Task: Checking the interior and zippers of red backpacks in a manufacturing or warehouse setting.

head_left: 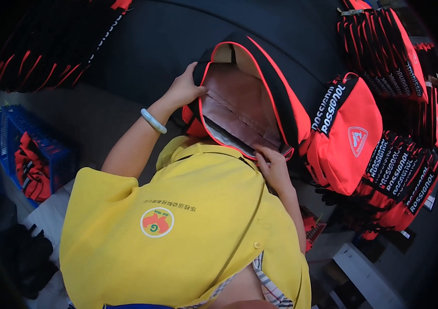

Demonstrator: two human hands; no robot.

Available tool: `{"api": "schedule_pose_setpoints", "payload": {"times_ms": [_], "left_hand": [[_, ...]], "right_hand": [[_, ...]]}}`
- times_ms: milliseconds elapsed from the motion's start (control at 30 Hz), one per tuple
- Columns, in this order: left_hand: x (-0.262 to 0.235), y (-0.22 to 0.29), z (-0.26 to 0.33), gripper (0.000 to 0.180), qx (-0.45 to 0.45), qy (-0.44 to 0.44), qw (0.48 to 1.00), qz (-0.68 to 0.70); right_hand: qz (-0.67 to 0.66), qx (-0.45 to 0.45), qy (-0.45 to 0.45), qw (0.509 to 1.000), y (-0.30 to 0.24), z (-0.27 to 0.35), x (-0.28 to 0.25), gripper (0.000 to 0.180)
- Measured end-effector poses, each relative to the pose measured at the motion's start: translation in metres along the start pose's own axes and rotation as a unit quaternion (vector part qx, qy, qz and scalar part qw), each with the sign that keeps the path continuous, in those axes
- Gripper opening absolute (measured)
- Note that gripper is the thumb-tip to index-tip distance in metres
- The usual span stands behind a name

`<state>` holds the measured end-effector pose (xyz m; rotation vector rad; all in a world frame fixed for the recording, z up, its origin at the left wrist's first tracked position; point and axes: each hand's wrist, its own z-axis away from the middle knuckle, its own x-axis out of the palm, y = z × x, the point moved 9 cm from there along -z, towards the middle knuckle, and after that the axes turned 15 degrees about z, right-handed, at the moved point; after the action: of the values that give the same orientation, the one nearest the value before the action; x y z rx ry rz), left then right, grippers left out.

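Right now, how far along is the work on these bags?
Done, by the look of it: closed red bags stand stacked at right, one nearest. In hand: an open bag, its brown lining showing; the left hand holds its upper rim, the right hand its lower edge. Left: this bag is not yet closed; more red pieces lie in the blue crate.

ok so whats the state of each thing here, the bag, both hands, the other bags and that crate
open bag: unzipped, held wide open, brownish lining showing
left hand: gripping the bag's upper left rim
right hand: pinching the bag's lower rim
red bag: closed, lying beside the open one
stacked bags: closed, piled at the right
blue crate: holds red and black items
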<state>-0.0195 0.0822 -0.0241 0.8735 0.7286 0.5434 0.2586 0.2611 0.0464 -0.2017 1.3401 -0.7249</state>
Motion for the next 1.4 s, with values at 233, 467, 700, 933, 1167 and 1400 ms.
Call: {"api": "schedule_pose_setpoints", "payload": {"times_ms": [233, 467, 700, 933, 1167, 1400], "left_hand": [[0.015, 0.028, 0.045, 0.087, 0.003, -0.087, 0.884, 0.460], [0.024, 0.040, 0.065, 0.089, -0.005, -0.124, 0.836, 0.534], [0.013, 0.053, 0.055, 0.081, 0.020, -0.079, 0.803, 0.590], [-0.022, 0.090, 0.023, 0.069, 0.101, -0.101, 0.749, 0.647], [-0.038, 0.153, 0.035, 0.077, 0.266, -0.106, 0.817, 0.501], [-0.002, 0.177, 0.006, 0.078, 0.410, -0.055, 0.910, 0.037]], "right_hand": [[-0.027, -0.055, 0.045, 0.997, -0.043, -0.008, -0.016, 0.021], [-0.194, 0.025, 0.075, 0.978, -0.062, -0.057, -0.016, 0.022], [-0.108, -0.112, 0.158, 0.975, -0.105, -0.098, -0.021, 0.011], [0.189, -0.118, 0.187, 0.957, -0.085, -0.011, -0.064, 0.066], [0.113, -0.079, 0.285, 0.949, -0.033, -0.040, -0.166, 0.020], [0.120, 0.063, 0.527, 0.839, 0.037, -0.078, -0.233, 0.040]]}}
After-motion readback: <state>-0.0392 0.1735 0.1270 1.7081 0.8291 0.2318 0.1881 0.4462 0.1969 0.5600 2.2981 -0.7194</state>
